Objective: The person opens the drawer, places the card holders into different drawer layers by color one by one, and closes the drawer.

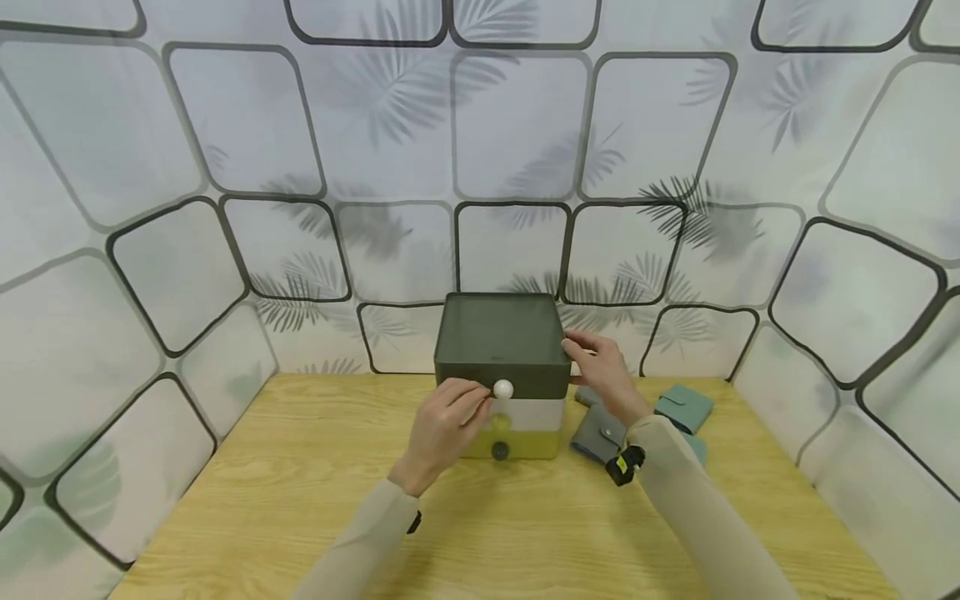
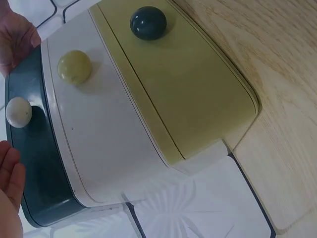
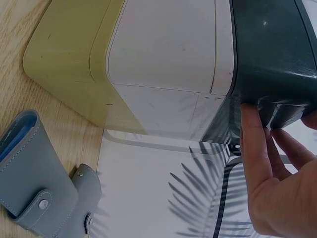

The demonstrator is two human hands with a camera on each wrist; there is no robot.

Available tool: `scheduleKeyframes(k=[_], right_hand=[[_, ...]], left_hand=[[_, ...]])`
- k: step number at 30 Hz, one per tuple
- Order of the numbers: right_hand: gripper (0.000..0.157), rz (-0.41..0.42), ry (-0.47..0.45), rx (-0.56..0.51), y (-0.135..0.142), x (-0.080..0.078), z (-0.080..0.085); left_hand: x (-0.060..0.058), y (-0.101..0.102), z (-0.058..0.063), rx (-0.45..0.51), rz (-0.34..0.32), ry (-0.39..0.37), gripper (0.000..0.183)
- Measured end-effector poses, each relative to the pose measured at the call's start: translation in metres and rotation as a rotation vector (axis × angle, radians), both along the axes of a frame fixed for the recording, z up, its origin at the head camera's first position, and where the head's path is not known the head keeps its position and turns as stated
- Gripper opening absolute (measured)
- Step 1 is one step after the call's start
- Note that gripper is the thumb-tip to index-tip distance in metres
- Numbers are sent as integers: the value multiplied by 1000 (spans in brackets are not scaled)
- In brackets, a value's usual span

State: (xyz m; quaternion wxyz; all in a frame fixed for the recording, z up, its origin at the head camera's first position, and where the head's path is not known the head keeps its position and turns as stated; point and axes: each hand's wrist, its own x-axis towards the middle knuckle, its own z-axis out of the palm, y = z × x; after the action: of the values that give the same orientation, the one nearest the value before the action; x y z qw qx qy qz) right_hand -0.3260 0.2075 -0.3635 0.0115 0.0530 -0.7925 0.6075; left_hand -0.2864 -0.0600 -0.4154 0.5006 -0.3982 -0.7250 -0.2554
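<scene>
A small drawer box has a dark green top tier [image 1: 537,382], a white middle tier [image 1: 536,414] and a yellow-green bottom tier [image 1: 536,444]. Each tier has a round knob on its front. My left hand [image 1: 447,422] is beside the white knob [image 1: 503,389] of the top tier; the left wrist view shows a small gap between its fingers and the knob [image 2: 19,112]. At the box's upper right side, my right hand [image 1: 606,372] touches the dark tier with its fingers [image 3: 255,144] extended along the side wall.
Right of the box lie grey snap wallets [image 1: 600,433], partly behind my right arm, and a teal wallet [image 1: 684,407] with another teal piece [image 1: 694,447] under it. The wooden table [image 1: 300,467] meets patterned walls [image 1: 397,250] at the back and both sides.
</scene>
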Motion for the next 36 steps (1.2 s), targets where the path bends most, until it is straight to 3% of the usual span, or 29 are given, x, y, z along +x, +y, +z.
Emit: scheduleKeyframes(k=[6, 12, 24, 36], right_hand=[[52, -2, 12, -6, 2, 3, -4], [53, 9, 88, -5, 5, 7, -18], [30, -82, 248, 7, -1, 26, -40], [18, -183, 400, 84, -3, 36, -55]], left_hand=[[-2, -8, -1, 82, -13, -48, 7], [-8, -16, 2, 182, -12, -52, 9], [-22, -29, 12, 302, 34, -80, 29], [-31, -41, 16, 323, 32, -401, 38]])
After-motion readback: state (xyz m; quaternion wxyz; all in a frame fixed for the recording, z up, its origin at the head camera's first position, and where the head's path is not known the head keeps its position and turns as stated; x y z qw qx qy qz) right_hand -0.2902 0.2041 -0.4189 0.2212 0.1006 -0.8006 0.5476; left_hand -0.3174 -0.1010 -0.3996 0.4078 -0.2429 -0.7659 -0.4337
